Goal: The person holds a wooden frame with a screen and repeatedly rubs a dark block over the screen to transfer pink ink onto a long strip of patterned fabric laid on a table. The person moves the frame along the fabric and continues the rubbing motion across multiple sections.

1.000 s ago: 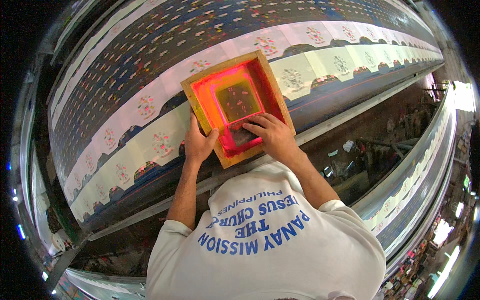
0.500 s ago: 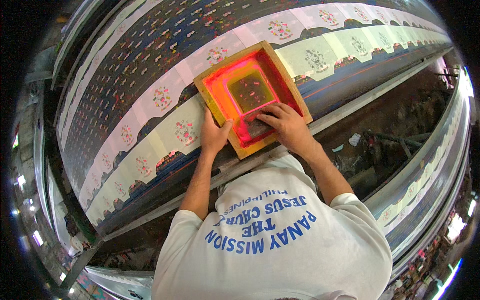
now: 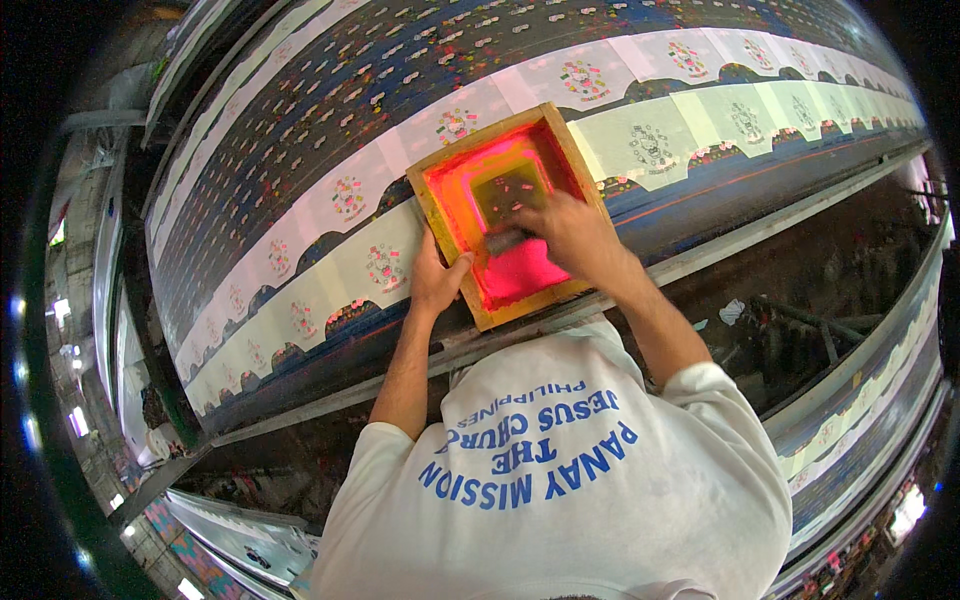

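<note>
A wooden-framed printing screen [image 3: 572,150] lies tilted over the row of pale cut pieces on the long table, with bright pink and orange inside its walls. My left hand [image 3: 438,278] grips the left side of the frame, thumb on top of the rim. Inside the frame, my right hand [image 3: 572,238], smeared by motion, holds a dark squeegee [image 3: 505,240] across the mesh, at the lower edge of the olive window. Pink ink [image 3: 525,272] spreads over the mesh on the near side of the squeegee. What lies under the screen is hidden.
Printed pale pieces [image 3: 652,142] line the near table edge, with a pinkish row [image 3: 578,80] behind them. A metal rail [image 3: 690,255] runs along the table's front. Beyond a dark gap with pipes [image 3: 800,318], another table [image 3: 860,430] with pieces stands at the right.
My right hand and the squeegee have moved up across the mesh, away from me, and pink ink now shows behind it. The left hand still holds the frame. The whole view has shifted slightly.
</note>
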A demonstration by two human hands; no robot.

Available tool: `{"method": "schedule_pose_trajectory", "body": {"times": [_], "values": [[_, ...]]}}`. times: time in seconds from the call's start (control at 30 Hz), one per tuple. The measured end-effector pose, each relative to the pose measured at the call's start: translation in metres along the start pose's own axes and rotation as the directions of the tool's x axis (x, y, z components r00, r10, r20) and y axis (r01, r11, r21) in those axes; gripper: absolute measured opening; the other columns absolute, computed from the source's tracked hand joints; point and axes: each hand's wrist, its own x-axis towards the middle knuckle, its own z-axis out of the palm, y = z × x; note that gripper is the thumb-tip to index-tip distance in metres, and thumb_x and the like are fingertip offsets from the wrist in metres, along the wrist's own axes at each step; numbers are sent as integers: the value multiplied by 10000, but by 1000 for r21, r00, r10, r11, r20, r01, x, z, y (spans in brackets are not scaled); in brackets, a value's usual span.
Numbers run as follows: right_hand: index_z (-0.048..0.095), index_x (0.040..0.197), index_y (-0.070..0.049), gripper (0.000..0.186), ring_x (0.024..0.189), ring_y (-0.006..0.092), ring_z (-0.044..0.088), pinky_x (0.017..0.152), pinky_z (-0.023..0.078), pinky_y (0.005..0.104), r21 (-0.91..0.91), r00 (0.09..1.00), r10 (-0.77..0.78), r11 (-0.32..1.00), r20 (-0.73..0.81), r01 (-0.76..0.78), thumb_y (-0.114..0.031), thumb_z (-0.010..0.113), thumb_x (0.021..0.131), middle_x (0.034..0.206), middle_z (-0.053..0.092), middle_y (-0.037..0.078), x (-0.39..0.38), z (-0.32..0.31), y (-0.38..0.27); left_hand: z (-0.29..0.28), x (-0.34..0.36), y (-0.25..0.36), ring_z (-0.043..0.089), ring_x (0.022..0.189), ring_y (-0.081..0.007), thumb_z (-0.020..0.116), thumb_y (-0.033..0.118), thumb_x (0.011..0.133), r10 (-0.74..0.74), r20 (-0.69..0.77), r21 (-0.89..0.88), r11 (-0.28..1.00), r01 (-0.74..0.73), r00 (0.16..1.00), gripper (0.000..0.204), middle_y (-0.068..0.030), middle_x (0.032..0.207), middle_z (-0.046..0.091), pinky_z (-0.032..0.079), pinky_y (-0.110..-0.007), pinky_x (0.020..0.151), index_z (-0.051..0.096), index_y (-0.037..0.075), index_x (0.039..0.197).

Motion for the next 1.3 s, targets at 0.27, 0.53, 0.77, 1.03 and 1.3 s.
{"method": "schedule_pose_trajectory", "body": {"times": [0.27,0.53,0.77,1.03,1.3], "values": [[762,1395,-165,568,1226,354,703,1040,607,462,-43,997,-16,999,-70,13,27,696,865,1295,753,110,51,7,15,0,1,-7,797,1098,-303,815,170,935,39,-5,71,997,-39,999,785,-172,1286,791,643,-434,908,447,45,1617],[804,1326,-165,458,1199,342,714,1029,603,449,12,998,58,998,33,-59,-55,709,892,1242,777,100,-41,6,-26,1,-2,-13,761,1250,-389,793,275,941,20,-3,130,991,-19,1000,861,-217,1355,771,587,-499,1061,391,47,1667],[831,1261,-149,384,1068,394,770,973,619,516,47,987,138,989,79,-142,-39,691,920,1090,801,186,63,-2,14,-3,0,3,733,1294,-383,800,253,937,-17,16,138,990,15,1000,814,-214,1391,751,565,-492,1093,432,46,1633],[806,1335,-121,482,1206,388,718,1060,581,482,-50,983,182,982,11,-181,14,701,884,1214,797,169,48,-4,-26,-1,-3,-3,733,1291,-387,790,231,952,-38,-4,127,991,38,999,777,-215,1389,745,558,-492,1104,443,41,1620],[791,1362,-107,617,1335,372,659,1155,546,467,-3,971,234,972,-43,-234,118,691,796,1379,740,152,-44,28,-45,-6,-3,12,721,1304,-434,777,279,968,-128,62,168,979,116,990,863,-255,1433,723,577,-535,1081,352,39,1680]]}}
